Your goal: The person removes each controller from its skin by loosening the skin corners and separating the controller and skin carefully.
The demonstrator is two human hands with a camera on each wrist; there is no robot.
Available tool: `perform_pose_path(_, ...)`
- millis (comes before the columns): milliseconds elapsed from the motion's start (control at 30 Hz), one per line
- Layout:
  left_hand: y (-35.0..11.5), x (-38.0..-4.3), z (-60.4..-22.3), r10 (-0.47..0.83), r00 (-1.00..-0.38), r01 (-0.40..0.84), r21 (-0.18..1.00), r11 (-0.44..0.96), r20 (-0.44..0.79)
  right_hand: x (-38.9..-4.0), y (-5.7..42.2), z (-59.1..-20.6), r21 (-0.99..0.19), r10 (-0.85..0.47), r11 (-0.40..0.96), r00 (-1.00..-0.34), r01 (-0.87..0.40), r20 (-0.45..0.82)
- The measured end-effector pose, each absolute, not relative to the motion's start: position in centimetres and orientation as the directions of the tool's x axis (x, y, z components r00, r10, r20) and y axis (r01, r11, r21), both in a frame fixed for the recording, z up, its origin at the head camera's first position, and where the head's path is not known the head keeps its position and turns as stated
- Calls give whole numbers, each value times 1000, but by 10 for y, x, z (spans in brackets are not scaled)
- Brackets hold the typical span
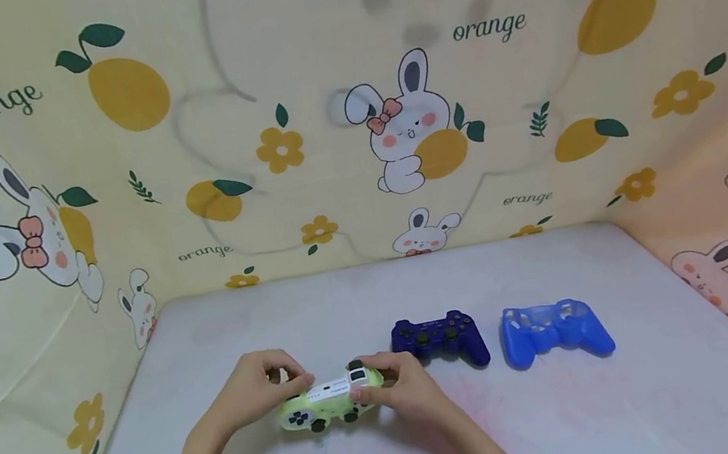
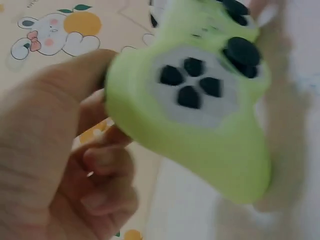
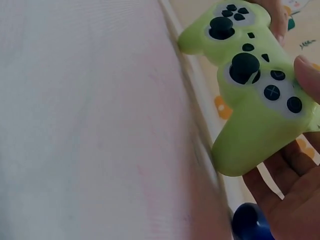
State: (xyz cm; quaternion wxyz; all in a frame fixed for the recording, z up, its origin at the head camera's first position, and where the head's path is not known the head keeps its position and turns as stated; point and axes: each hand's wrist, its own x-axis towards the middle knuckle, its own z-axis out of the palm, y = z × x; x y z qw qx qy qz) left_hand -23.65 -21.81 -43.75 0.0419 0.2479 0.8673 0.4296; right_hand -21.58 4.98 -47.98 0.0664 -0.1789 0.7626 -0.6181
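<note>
Both hands hold a game controller in a light green cover [image 1: 328, 411] over the front middle of the table. In the head view its white top edge faces up. The left hand [image 1: 262, 388] pinches its left end between thumb and fingers; the left wrist view shows the dark direction buttons [image 2: 188, 84] beside that hand [image 2: 65, 130]. At the right end, the right hand [image 1: 406, 390] grips it, thumb near the face buttons and fingers behind. In the right wrist view, two black thumbsticks and the green handles [image 3: 245, 137] show, with the right hand [image 3: 295, 185] at the edge.
Just beyond the right hand lies a dark blue game controller [image 1: 439, 336]. Farther right is a bright blue controller cover [image 1: 554, 333] with openings in it. The white table [image 1: 583, 415] is enclosed by a printed cloth [image 1: 306, 52] at the back and sides.
</note>
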Motion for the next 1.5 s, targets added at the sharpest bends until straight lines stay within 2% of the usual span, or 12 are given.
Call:
perform_pose_path(133,-218,-243,-436,548,-825,433,778,456,137,-216,52,-479,-962,-354,177,-925,-207,134)
perform_pose_path(267,-211,-254,-450,589,-797,405,844,353,136,-217,53,-478,-955,-362,175,-917,-241,165)
perform_pose_path(367,-206,-262,-464,616,-780,328,911,250,112,-219,53,-477,-950,-375,185,-912,-250,167)
perform_pose_path(533,-204,-267,-477,701,-712,126,988,92,25,-222,52,-476,-952,-398,203,-907,-231,135)
perform_pose_path(633,-204,-265,-478,705,-709,90,994,54,25,-222,52,-476,-946,-403,209,-903,-249,148)
perform_pose_path(767,-204,-259,-475,616,-785,163,981,107,63,-221,54,-476,-935,-412,219,-895,-278,169)
perform_pose_path(933,-203,-250,-470,409,-906,225,940,258,105,-221,53,-476,-918,-425,238,-884,-317,195)
perform_pose_path(1033,-203,-247,-468,318,-941,226,917,329,118,-221,51,-475,-911,-424,252,-884,-326,198)
perform_pose_path(1167,-206,-247,-467,311,-944,225,905,360,111,-216,49,-462,-914,-429,252,-883,-318,189)
perform_pose_path(1300,-213,-249,-469,408,-912,207,911,357,47,-207,48,-442,-918,-425,249,-886,-310,184)
perform_pose_path(1500,-220,-252,-465,550,-835,225,918,327,8,-220,50,-473,-914,-401,245,-892,-324,209)
